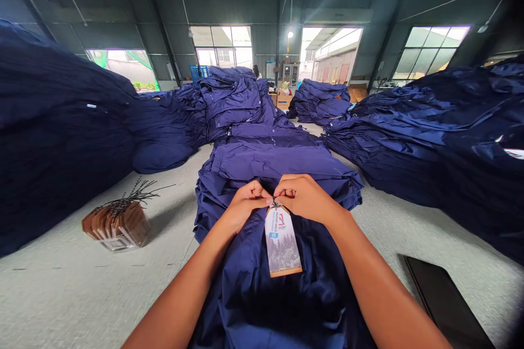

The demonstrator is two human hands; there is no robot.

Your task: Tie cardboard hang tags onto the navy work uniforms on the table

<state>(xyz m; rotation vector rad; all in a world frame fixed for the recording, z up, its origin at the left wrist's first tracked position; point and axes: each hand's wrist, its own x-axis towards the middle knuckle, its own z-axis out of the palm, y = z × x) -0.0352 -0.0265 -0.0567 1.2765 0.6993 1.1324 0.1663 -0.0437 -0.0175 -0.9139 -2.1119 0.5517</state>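
Fingers (262, 192) of left hand (244, 204) and right hand (305, 196) pinched the thin dark string (275, 204) atop a printed rectangular paper hang tag (281, 242), lying centre-near on a navy blue fabric garment (249, 289). Judged: keep it taut, pulls small.

Hang tag (281, 240) print, not legible
Just below the left hand (245, 203) and right hand (303, 196), the hang tag bears a red-grey logo and sideways lettering, too small to read.
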